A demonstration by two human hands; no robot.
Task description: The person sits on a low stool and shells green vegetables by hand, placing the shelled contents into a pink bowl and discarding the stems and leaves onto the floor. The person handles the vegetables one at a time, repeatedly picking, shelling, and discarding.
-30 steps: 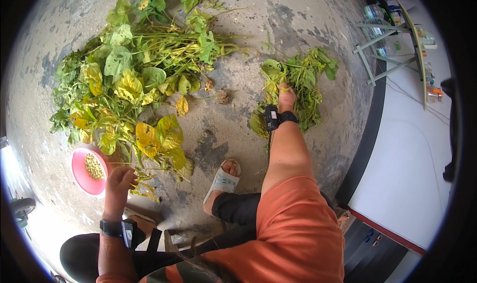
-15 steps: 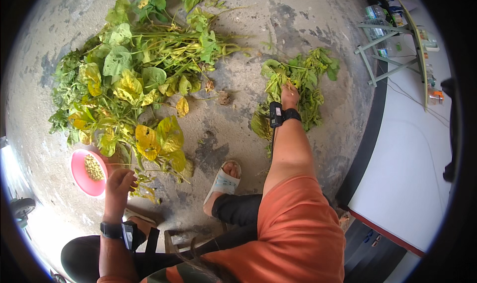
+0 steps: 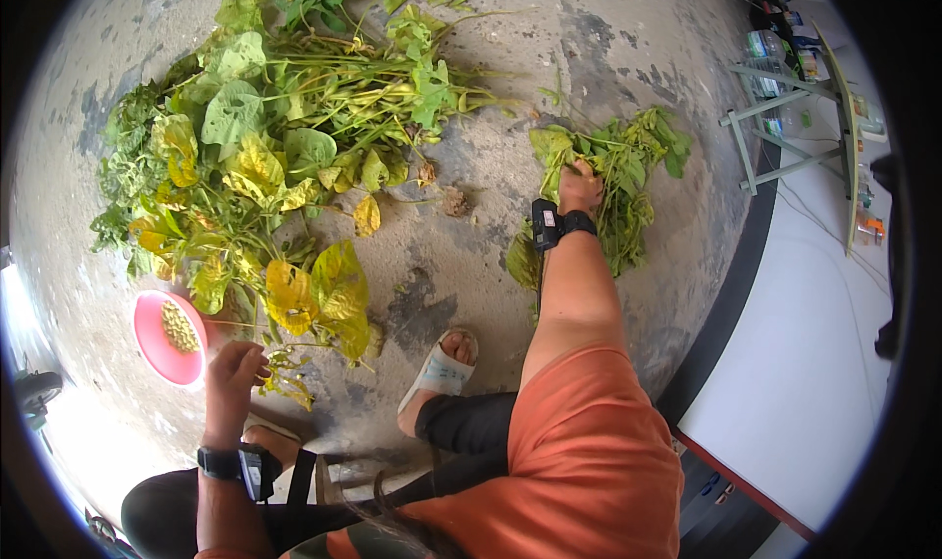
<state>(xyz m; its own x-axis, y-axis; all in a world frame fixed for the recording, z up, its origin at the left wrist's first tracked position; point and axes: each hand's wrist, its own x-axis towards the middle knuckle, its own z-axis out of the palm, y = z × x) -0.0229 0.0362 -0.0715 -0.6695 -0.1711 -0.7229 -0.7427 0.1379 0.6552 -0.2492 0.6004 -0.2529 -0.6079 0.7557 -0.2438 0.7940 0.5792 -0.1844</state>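
Head view: big leafy plant heap (image 3: pixel 265 157) on concrete floor (image 3: pixel 471 284). Right hand (image 3: pixel 581 184) fingers clamped on smaller green bunch (image 3: pixel 618 181). Left hand (image 3: pixel 234 377) curled near pink bowl (image 3: pixel 165 335) w/ pods, grip unclear.

The floor (image 3: pixel 510 294) looks like rough grey concrete with dark patches. The pink bowl (image 3: pixel 157 348) looks like smooth, shiny plastic. The big pile of leaves (image 3: pixel 255 157) is soft, green and yellow, and matt. The sandal (image 3: pixel 439 372) looks like pale rubber. The orange sleeve (image 3: pixel 589 451) is soft cloth.
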